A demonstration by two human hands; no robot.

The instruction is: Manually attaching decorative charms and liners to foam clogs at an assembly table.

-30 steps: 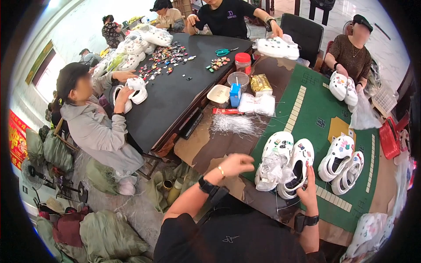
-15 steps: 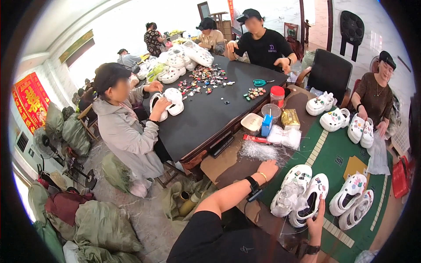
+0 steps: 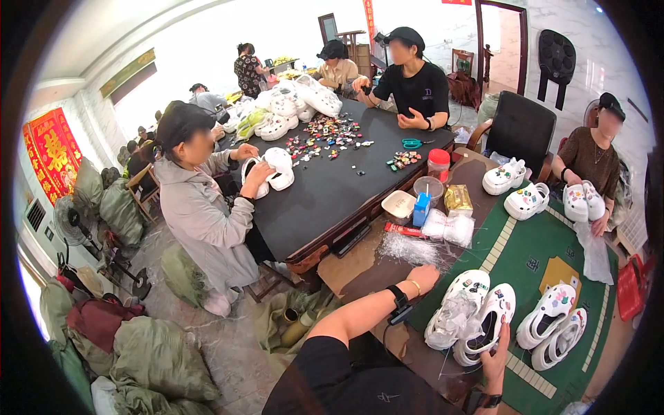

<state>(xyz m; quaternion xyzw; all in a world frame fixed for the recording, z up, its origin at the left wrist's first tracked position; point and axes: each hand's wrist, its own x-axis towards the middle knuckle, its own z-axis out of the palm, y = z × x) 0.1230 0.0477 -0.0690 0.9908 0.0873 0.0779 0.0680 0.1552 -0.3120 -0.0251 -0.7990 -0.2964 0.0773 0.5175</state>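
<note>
My left hand (image 3: pixel 422 278) rests in a loose fist on the brown table edge, right beside a heap of clear plastic ties (image 3: pixel 409 249); whether it pinches one I cannot tell. My right hand (image 3: pixel 496 354) holds the heel of a white clog (image 3: pixel 485 324) decorated with coloured charms. Its twin clog (image 3: pixel 454 308), stuffed with clear plastic, lies against it on the green mat (image 3: pixel 526 256). A second decorated pair (image 3: pixel 557 324) lies to the right.
A black table (image 3: pixel 325 183) holds scattered charms (image 3: pixel 325 138), scissors and heaped white clogs (image 3: pixel 290 104). Several people sit around it working on clogs. Small containers, a blue box and bags (image 3: pixel 432 204) stand ahead. Green sacks (image 3: pixel 149 353) lie on the floor at left.
The view swung left and up, showing more of the room and floor. My left hand stays by the plastic ties; my right hand still holds the clog.
</note>
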